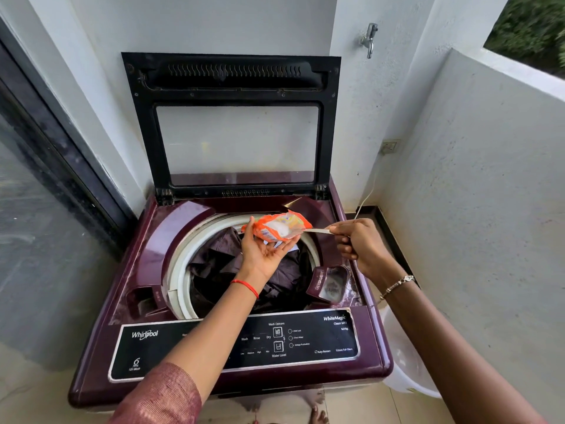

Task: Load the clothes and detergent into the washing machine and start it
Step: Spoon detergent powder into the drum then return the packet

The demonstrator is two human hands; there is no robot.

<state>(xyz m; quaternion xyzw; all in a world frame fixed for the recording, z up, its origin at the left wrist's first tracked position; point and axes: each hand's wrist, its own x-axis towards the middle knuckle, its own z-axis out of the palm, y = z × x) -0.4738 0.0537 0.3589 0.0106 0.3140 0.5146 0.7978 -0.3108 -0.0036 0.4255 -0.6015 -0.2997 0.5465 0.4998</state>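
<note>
We are at the detergent step. The clothes point(220, 264) already lie in the drum of the washing machine point(91, 362), a dark, crumpled heap below the white tub ring, and the lid point(235, 87) stands upright against the wall. Our left hand point(266, 249) cradles the detergent sachet point(275, 229) above the drum, palm up, with thumb and fingers curled round its edges. Our right hand point(360, 243) pinches a thin strip point(318, 231) at the sachet's right edge between thumb and forefinger. We take it for the tear-off edge, though we cannot tell whether it is fully off. The sachet is orange, with a pale patch that looks like white powder, and it seems plump and soft, so it would likely spill if tilted early. Next, we reckon, the strip must come free. Then the powder goes over the clothes or into the open detergent tray point(331, 281) at the drum's front right, before we turn to the control panel point(244, 341).
</note>
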